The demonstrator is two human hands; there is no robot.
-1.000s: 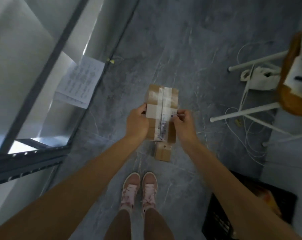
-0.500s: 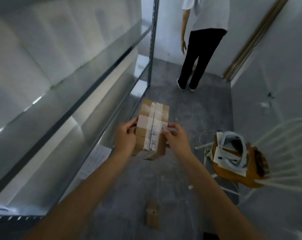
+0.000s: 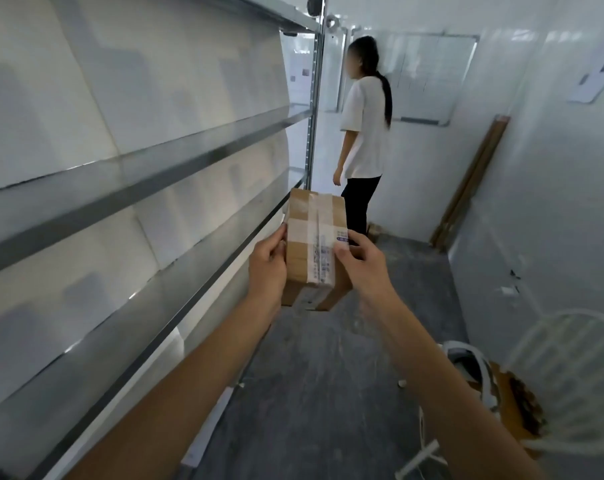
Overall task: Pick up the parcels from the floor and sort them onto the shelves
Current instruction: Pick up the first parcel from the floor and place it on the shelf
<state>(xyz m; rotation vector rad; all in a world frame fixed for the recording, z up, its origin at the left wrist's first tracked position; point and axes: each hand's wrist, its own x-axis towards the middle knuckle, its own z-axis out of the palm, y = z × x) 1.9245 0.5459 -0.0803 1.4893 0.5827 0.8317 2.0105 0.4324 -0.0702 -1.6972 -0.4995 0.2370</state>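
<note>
A brown cardboard parcel [image 3: 312,237] crossed with clear tape and a printed label is held in front of me at about waist height. My left hand [image 3: 267,263] grips its left side and my right hand [image 3: 362,263] grips its right side, thumb on the label. A metal shelving unit [image 3: 175,168] with several bare grey shelves runs along the left, its nearest shelf edge just left of the parcel.
A person in a white shirt and black trousers [image 3: 364,133] stands ahead by the shelf's far post. A white wire chair [image 3: 550,386] with a brown seat and cables stands at the lower right. Wooden strips [image 3: 470,181] lean on the right wall. Grey floor runs between.
My view has swung up from the floor to the aisle. Both hands have kept hold of the parcel and raised it; the small box on the floor has dropped out of sight.
</note>
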